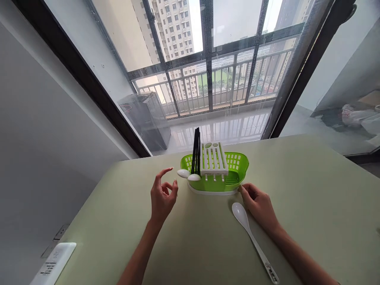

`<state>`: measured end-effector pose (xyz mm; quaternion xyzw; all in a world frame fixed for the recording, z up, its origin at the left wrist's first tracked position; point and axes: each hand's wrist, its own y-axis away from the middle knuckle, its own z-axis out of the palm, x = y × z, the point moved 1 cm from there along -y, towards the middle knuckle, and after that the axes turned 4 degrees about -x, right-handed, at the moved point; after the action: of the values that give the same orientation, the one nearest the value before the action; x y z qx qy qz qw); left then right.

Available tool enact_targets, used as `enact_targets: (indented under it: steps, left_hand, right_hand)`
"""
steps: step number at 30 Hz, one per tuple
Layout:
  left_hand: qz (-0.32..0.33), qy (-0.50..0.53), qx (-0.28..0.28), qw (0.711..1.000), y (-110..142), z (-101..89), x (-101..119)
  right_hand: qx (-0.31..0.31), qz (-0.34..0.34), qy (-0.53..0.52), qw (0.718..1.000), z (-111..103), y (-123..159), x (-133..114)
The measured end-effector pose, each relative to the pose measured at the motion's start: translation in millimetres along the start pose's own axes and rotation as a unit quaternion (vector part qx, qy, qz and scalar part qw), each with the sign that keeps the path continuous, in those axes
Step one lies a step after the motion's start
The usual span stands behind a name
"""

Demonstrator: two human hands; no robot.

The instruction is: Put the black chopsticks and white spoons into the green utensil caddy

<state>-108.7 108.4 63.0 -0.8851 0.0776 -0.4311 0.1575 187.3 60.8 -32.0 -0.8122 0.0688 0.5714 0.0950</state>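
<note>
A green plastic cutlery drainer (237,168) with a white slotted insert (213,159) stands on the pale green table (311,198). Black chopsticks (196,150) stand upright in its left end, and two white spoon bowls (189,175) poke out beside them. My left hand (162,196) hovers just left of the drainer, index finger raised, other fingers loosely curled, holding nothing. My right hand (259,204) rests on the table with its fingertips against the drainer's right base. A long white spoon (252,237) lies on the table just left of my right hand.
A white remote-like device (53,264) lies at the table's near left edge. A large window with black frames and a balcony railing (213,85) lies beyond the table's far edge. Bags (359,116) sit on the floor at the right.
</note>
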Motion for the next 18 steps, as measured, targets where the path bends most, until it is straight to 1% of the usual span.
enact_targets:
  steps: [2,3,5,7,9,11,15,18]
  left_hand:
    - [-0.05,0.012,-0.002,0.999,12,5.8,-10]
    - [-0.07,0.019,-0.019,0.997,18,10.2,-14]
    - [-0.089,0.02,-0.093,0.991,32,22.3,-19]
    - [-0.077,-0.008,-0.186,0.979,46,37.1,-17]
    - [-0.052,-0.036,-0.252,0.966,58,53.1,-9]
    - [-0.032,-0.035,-0.291,0.956,65,69.3,4]
    - [-0.027,-0.007,-0.345,0.938,65,100.1,34]
    - [-0.027,-0.025,-0.383,0.923,63,118.3,51]
  right_hand:
    - [0.002,0.002,-0.005,1.0,0,0,-1]
    - [0.004,0.004,-0.009,1.0,0,0,-2]
    - [0.009,0.009,-0.026,1.0,0,0,-2]
    - [0.015,0.018,-0.054,0.998,-1,1,-2]
    - [0.019,0.03,-0.087,0.996,-1,1,0]
    - [0.02,0.043,-0.117,0.992,-2,0,2]
    - [0.024,0.049,-0.142,0.988,-2,0,6]
    - [0.028,0.04,-0.138,0.989,-2,-1,6]
